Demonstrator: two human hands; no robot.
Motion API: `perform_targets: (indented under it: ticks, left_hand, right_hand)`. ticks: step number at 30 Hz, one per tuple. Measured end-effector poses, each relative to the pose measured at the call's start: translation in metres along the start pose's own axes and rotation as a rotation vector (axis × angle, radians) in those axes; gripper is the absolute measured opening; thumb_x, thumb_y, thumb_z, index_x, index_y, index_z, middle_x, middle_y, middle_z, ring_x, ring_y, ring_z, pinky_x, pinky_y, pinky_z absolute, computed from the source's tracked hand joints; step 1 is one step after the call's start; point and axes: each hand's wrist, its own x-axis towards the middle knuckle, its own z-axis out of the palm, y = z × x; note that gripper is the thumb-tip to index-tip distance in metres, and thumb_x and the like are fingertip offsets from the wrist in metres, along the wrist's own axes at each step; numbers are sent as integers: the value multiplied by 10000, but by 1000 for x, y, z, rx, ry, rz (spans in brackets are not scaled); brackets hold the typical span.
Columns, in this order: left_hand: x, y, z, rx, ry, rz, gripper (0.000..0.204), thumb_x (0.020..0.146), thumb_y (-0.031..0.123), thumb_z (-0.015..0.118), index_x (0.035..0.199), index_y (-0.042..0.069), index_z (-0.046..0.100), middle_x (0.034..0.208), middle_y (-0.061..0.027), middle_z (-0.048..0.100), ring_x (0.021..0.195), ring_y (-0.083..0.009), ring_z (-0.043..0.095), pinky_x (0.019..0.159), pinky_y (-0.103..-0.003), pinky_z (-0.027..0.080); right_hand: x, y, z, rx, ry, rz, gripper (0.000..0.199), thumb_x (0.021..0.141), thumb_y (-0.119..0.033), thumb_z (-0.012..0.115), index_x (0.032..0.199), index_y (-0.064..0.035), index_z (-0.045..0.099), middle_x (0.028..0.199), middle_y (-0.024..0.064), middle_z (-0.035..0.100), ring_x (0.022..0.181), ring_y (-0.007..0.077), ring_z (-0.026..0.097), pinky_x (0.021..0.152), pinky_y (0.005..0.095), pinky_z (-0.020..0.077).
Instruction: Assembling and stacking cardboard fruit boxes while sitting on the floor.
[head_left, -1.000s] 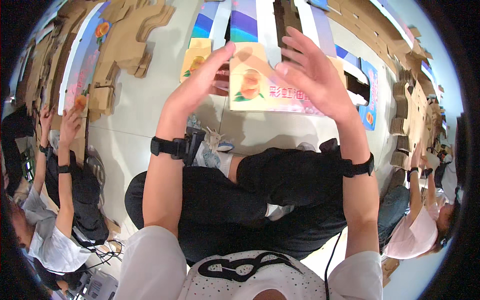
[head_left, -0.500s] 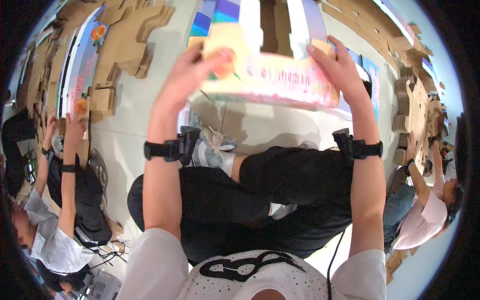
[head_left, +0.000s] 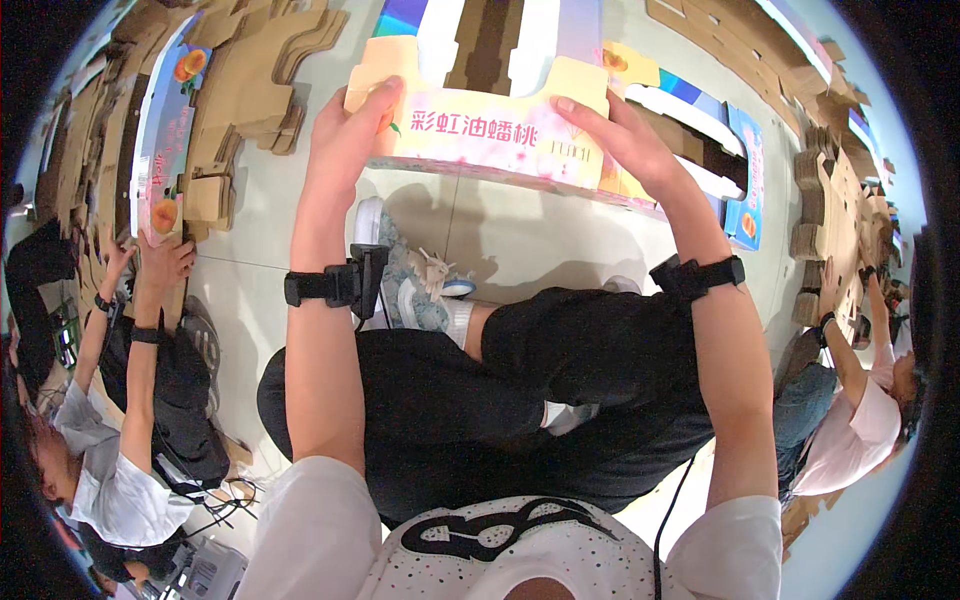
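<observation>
At the top centre of the head view, an open-topped cardboard box with a pale yellow and pink printed end panel is held with that end toward the wearer. The bare left hand grasps the panel's left corner, thumb over the printed face; the bare right hand grasps the right side, thumb likewise in front and fingers behind. This spread grip probably keeps the thin walls square and the box level. Whether its far end rests on the floor cannot be told. Just beside it, right of centre, lies a second open box with a blue printed side, perhaps set there to stay within reach. Flat brown cardboard pieces lie layered at upper left, likely because they stack compactly. At far left, a co-worker's hand touches a long blue-and-pink printed carton.
</observation>
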Motion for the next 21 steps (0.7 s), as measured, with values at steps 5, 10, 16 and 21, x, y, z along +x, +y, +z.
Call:
perform_targets:
  ticks: [5,10,16,21]
  left_hand:
    - [5,-6,1,7,49,2,628,845,418,720,1239,-50,576,1116,-122,656,1014,-165,624,888,-298,474]
    - [14,-10,-10,-82,99,54,582,852,385,697,1226,-45,582,1114,-102,655,1002,-170,622,877,-300,466]
    - [15,-18,-7,-112,127,89,441,889,374,626,1105,-9,656,1020,-80,670,943,-159,611,875,-308,450]
    - [18,-23,-5,-133,103,12,556,873,453,656,1152,-28,637,1024,-96,663,956,-161,603,893,-297,446]
  right_hand:
    - [6,4,12,209,87,-56,852,848,-564,666,1397,35,410,1257,150,597,1107,215,601,985,319,451]
    - [4,-3,10,330,150,-131,835,904,-558,590,1468,10,354,1311,162,570,1217,213,539,995,331,450]
    - [28,40,-36,-209,221,-77,797,918,-544,557,1449,20,371,1459,236,435,1313,358,468,1047,421,411]
    - [16,57,-33,-851,337,-216,838,837,-579,624,1381,27,426,1340,314,456,1272,444,445,1055,456,405]
